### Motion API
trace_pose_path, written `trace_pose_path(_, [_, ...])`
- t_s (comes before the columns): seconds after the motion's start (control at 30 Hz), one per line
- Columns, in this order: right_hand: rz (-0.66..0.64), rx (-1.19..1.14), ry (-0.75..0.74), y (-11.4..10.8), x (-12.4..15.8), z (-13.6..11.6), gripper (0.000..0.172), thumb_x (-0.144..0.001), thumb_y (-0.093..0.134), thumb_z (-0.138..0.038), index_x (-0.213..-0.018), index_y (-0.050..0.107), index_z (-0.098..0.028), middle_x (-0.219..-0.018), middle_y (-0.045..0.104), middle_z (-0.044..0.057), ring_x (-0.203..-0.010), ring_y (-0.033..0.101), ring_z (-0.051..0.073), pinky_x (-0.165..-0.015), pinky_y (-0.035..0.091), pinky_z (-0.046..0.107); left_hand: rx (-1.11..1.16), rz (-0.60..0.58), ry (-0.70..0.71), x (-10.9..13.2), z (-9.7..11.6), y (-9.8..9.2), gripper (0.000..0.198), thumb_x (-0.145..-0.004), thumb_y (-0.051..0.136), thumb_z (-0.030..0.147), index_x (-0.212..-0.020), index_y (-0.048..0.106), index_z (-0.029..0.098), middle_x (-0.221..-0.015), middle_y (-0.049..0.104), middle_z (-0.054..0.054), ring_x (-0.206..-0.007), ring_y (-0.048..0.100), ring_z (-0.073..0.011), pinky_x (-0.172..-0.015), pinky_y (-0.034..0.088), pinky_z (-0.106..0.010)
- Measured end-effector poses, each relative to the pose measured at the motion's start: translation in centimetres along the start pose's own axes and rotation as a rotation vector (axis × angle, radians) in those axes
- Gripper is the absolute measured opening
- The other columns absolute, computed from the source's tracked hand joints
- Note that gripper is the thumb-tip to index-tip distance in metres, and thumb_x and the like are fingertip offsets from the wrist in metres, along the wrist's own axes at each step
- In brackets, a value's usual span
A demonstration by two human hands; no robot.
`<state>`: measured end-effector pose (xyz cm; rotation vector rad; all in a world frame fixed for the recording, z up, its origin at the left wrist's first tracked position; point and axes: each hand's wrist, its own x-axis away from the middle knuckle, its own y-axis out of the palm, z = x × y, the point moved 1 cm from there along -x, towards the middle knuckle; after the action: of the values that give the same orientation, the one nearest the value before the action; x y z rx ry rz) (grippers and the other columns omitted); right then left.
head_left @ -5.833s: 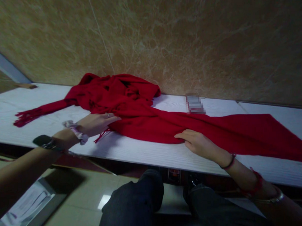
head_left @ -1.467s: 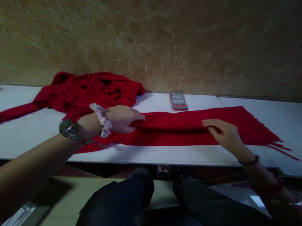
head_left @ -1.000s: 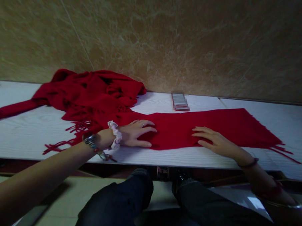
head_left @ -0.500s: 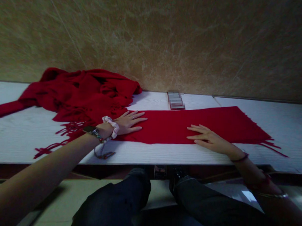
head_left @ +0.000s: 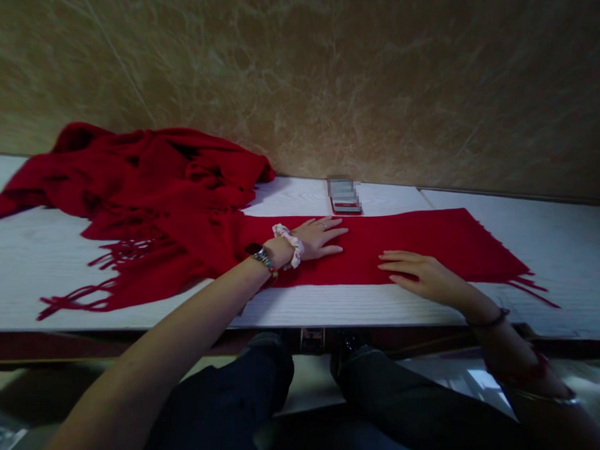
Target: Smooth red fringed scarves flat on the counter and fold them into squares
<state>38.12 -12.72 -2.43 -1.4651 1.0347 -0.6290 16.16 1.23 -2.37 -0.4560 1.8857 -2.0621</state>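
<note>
So at your far left the rumpled red heap (head_left: pixel 143 175) sits by the wall (head_left: pixel 294 86), and I'd call that part undone. Your left hand (head_left: pixel 316 240) lies palm-down, fingers fanned wide, on the flat red strip (head_left: pixel 409 230), holding nothing. Your right hand (head_left: pixel 424 276) rests further along it, fingers loosely apart, also not gripping. That stretch looks pretty much smoothed; can't tell if heap and strip are one piece.

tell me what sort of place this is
An indoor room, perhaps at a home or shop; the view does not settle which. A long white wood-grain surface runs along a brown marble-patterned wall, with a pale, smooth floor below.
</note>
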Motion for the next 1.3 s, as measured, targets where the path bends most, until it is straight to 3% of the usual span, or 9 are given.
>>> trace_pose_path(0.13, [-0.046,0.036,-0.001,-0.6,0.4,0.2,0.040,-0.079,0.040,-0.010,-0.111,0.060,-0.021,-0.120,0.057,0.004,-0.113,0.049,0.017,-0.097,0.040,0.036,0.030,-0.021,-0.034,-0.6,-0.5,1.4,0.050,-0.091,0.029,0.046,-0.135,0.029,0.023,-0.144,0.020,-0.005,-0.132,0.015,-0.0212,-0.105,0.013,-0.046])
trace_pose_path(0.33, [-0.088,0.142,0.029,-0.5,1.3,1.1,0.056,-0.070,0.034,0.001,-0.119,0.053,-0.017,-0.124,0.054,0.006,-0.116,0.046,0.016,-0.098,0.039,0.034,0.032,-0.037,-0.027,-0.4,-0.6,1.2,0.050,-0.091,0.029,0.046,-0.136,0.028,0.024,-0.145,0.018,-0.003,-0.133,0.011,-0.0213,-0.106,0.011,-0.043])
trace_pose_path(0.67, [0.149,0.202,0.003,-1.8,2.0,0.9,0.034,-0.085,0.036,-0.013,-0.106,0.062,-0.016,-0.105,0.066,0.006,-0.098,0.060,0.016,-0.088,0.049,0.032,0.028,-0.049,0.028,-0.1,-0.3,0.8,0.045,-0.092,0.029,0.038,-0.136,0.027,0.026,-0.145,0.016,-0.001,-0.133,0.010,-0.0191,-0.105,0.012,-0.046])
trace_pose_path(0.9, [-0.031,0.157,-0.032,-1.6,2.4,0.8,0.032,-0.081,0.039,-0.012,-0.099,0.066,-0.016,-0.108,0.064,0.007,-0.102,0.058,0.018,-0.088,0.048,0.032,0.016,-0.101,-0.027,0.2,-0.2,0.6,0.047,-0.092,0.030,0.039,-0.136,0.026,0.025,-0.145,0.015,-0.002,-0.133,0.010,-0.0219,-0.105,0.012,-0.047])
trace_pose_path(1.07, [-0.056,0.087,-0.005,-1.8,2.6,0.8,0.029,-0.082,0.043,-0.018,-0.098,0.067,-0.018,-0.110,0.063,0.007,-0.105,0.056,0.019,-0.090,0.046,0.034,-0.002,-0.109,-0.033,0.6,0.2,0.1,0.046,-0.091,0.032,0.032,-0.136,0.027,0.024,-0.145,0.016,-0.004,-0.133,0.010,-0.0231,-0.104,0.013,-0.049])
trace_pose_path(1.3, [-0.023,0.044,0.083,-1.8,2.4,0.8,0.028,-0.084,0.040,-0.022,-0.089,0.068,-0.016,-0.098,0.068,0.008,-0.095,0.061,0.019,-0.086,0.049,0.033,0.028,-0.075,0.190,1.0,3.0,0.3,0.046,-0.090,0.033,0.042,-0.135,0.028,0.032,-0.146,0.014,0.000,-0.133,0.008,-0.0242,-0.103,0.013,-0.054])
